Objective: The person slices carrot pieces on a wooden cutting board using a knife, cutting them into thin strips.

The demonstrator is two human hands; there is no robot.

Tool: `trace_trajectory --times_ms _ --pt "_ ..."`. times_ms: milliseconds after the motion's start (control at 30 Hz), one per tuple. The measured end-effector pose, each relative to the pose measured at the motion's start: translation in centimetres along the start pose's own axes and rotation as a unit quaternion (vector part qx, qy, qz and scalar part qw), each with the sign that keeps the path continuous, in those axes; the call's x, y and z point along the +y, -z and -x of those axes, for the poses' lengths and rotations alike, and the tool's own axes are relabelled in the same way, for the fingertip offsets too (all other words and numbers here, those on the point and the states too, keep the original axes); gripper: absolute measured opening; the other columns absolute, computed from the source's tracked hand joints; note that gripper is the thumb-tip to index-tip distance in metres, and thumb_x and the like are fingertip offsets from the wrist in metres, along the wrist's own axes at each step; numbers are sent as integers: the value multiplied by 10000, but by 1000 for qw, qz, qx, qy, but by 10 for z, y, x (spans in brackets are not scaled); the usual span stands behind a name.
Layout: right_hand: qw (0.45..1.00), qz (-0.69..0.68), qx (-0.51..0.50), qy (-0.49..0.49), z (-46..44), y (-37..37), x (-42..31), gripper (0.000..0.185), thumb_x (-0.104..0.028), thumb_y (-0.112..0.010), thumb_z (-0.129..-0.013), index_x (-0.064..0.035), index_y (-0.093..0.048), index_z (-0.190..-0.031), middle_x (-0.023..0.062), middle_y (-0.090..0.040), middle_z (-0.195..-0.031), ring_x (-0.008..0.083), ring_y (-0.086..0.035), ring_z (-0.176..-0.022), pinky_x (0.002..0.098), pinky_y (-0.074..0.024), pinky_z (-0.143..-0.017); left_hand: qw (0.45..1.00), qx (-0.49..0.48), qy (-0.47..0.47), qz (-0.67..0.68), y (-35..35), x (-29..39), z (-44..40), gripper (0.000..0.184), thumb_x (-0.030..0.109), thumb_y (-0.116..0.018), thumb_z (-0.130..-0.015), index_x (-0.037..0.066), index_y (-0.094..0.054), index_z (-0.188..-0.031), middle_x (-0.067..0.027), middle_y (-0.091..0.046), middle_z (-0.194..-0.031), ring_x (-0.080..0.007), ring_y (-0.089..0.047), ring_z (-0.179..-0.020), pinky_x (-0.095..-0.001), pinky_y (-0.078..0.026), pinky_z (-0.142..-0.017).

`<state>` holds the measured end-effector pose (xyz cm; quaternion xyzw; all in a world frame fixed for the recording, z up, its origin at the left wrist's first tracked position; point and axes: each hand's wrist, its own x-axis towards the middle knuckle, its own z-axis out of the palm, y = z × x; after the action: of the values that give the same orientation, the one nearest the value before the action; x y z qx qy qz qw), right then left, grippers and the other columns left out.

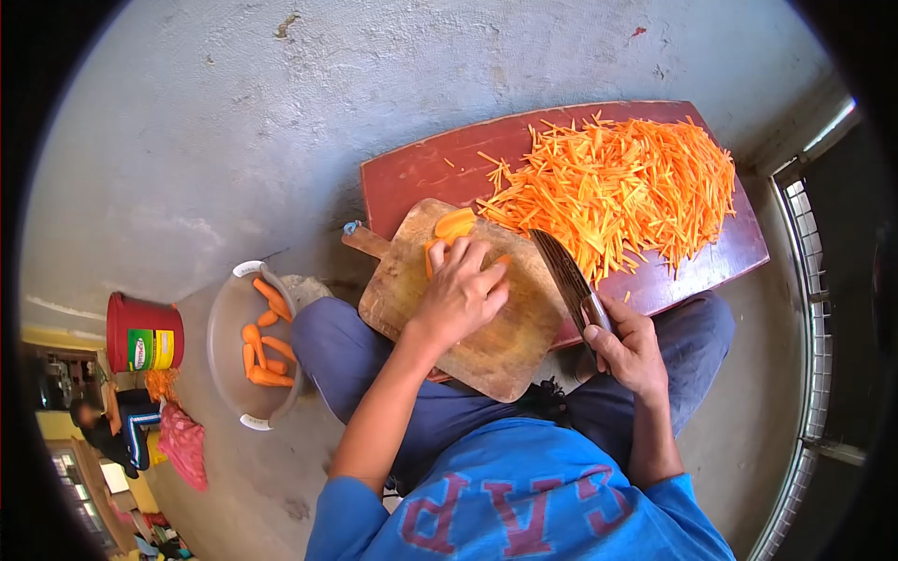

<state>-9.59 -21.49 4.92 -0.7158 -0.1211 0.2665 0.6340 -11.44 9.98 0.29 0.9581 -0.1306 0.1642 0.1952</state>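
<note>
My left hand (461,288) rests on the wooden cutting board (486,360), its fingers curled down over a piece of carrot (502,261) that shows partly beneath them. Just beyond the fingertips lie carrot slices (456,222) on the board's far side. My right hand (631,348) is closed around the handle of a knife (562,271). The wide dark blade points up and to the left, at the board's right edge, apart from the left hand. A large heap of carrot strips (617,192) spreads behind the blade.
The low red table (416,173) stands against the wall under board and strips. To the left, a tub (222,351) holds several whole carrots (271,377). Farther left are a red bucket (119,335), a pink sack (182,447) and another person (112,435). A grille (809,243) is at right.
</note>
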Motion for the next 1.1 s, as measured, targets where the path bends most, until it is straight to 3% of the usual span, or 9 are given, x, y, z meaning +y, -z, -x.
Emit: trace_trajectory --times_ms 233,367,400,500,533,733,867,967,1100 --pt "1000 -24 -13 7 3 -2 3 517 -197 -772 -1115 34 -653 -1562 -15 -667 -903 51 -555 -620 269 -478 -574 990 80 -3 -117 16 -16 -8 180 98 -774 -904 15 -840 -1050 -160 -692 -1341 -352 -596 -1389 -603 -371 -1155" --pt "1000 -9 -18 -5 4 0 -1 535 -201 -771 -1114 39 -642 -1575 -7 -680 -908 50 -560 -620 264 -482 -578 988 72 114 -71 32 9 24 216 72 -816 -916 3 -831 -1119 -129 -740 -1228 -322 -674 -1285 -499 -429 -1127" --pt "1000 -14 -21 -8 6 0 -7 537 -204 -771 -1114 38 -642 -1576 -6 -681 -906 51 -561 -619 264 -484 -579 985 71 137 -71 38 14 36 294 91 -857 -925 -15 -824 -1197 -125 -755 -1168 -319 -734 -1136 -453 -532 -1035" --pt "998 -33 -42 -11 8 1 -8 541 -199 -762 -1111 36 -638 -1582 -6 -687 -904 51 -563 -620 265 -491 -580 950 78 286 99 35 21 66 352 159 -893 -923 -19 -808 -1215 -178 -735 -1120 -397 -735 -1070 -515 -562 -989" --pt "998 -40 -55 -12 8 1 -8 542 -195 -758 -1110 36 -636 -1585 -6 -689 -904 51 -563 -621 265 -494 -580 961 84 251 82 35 18 70 487 146 -936 -897 -42 -788 -1321 -177 -746 -1168 -320 -763 -930 -414 -648 -806" --pt "993 -3 -106 -45 11 -11 -17 507 -139 -728 -1080 55 -654 -1543 9 -697 -946 49 -560 -623 238 -464 -568 959 63 247 124 22 35 66 571 89 -937 -881 -39 -736 -1400 -190 -730 -1212 -314 -750 -940 -414 -639 -839" --pt "990 84 -105 -40 20 -23 -40 516 -44 -716 -1006 38 -657 -1512 195 -720 -981 172 -643 -924 409 -587 -870 955 48 250 152 15 49 61 579 83 -945 -876 -41 -730 -1399 -198 -729 -1233 -316 -746 -948 -406 -638 -845" --pt "986 108 -116 -47 21 -27 -41 500 -40 -711 -1011 47 -655 -1500 193 -702 -967 178 -648 -924 420 -591 -879 952 48 253 163 12 58 56 608 127 -972 -865 -55 -728 -1391 -215 -734 -1284 -338 -755 -1018 -422 -637 -911" --pt "990 90 -98 -50 22 -26 -39 453 -57 -703 -1047 36 -673 -1490 107 -692 -892 135 -649 -780 364 -578 -739 971 68 206 104 27 48 61 658 186 -996 -857 -61 -727 -1405 -233 -742 -1301 -374 -753 -1107 -456 -617 -991"
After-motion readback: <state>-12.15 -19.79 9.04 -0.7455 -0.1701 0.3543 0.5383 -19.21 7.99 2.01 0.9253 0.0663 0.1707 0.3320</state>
